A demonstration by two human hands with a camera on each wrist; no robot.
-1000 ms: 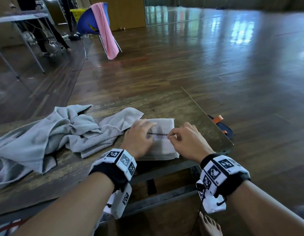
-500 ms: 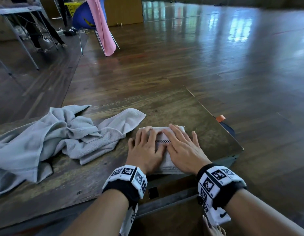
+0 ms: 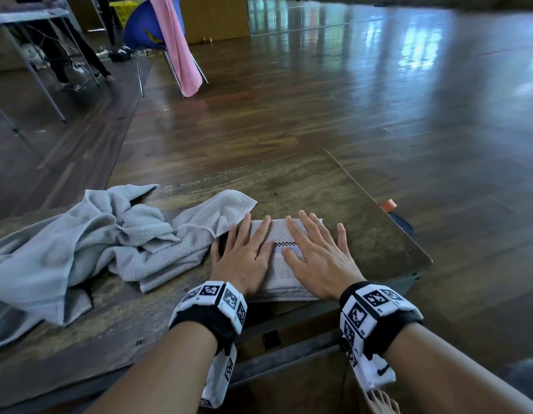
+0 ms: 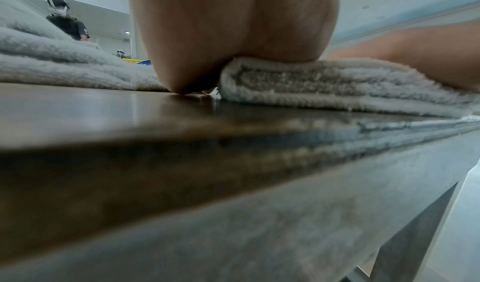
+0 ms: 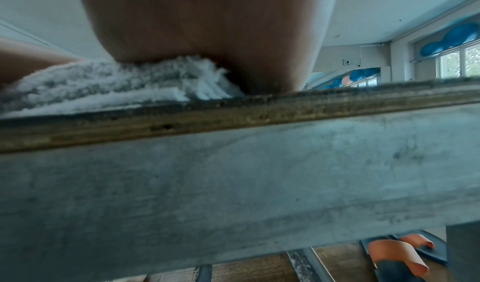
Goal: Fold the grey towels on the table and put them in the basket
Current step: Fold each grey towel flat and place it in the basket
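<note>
A folded grey towel (image 3: 278,234) with a checkered stripe lies near the front right corner of the wooden table (image 3: 363,234). My left hand (image 3: 244,252) and my right hand (image 3: 316,252) both press flat on it, fingers straight and spread. In the left wrist view the palm (image 4: 233,29) bears down on the towel's stacked layers (image 4: 337,85). The right wrist view has the heel of the hand (image 5: 207,29) on the towel's frayed end (image 5: 130,82). A crumpled heap of grey towels (image 3: 94,240) lies to the left, one corner touching the folded one. No basket shows near the table.
The table's right edge (image 3: 378,204) is close to my right hand, with orange and blue slippers (image 5: 397,253) on the floor below. A blue chair with a pink cloth (image 3: 175,46), a yellow crate (image 3: 121,10) and another table (image 3: 29,16) stand far back left.
One second ago my right hand pinched the towel's edge and the left held it down. Both hands have since flattened out on the folded towel, and their fingers have spread wider.
</note>
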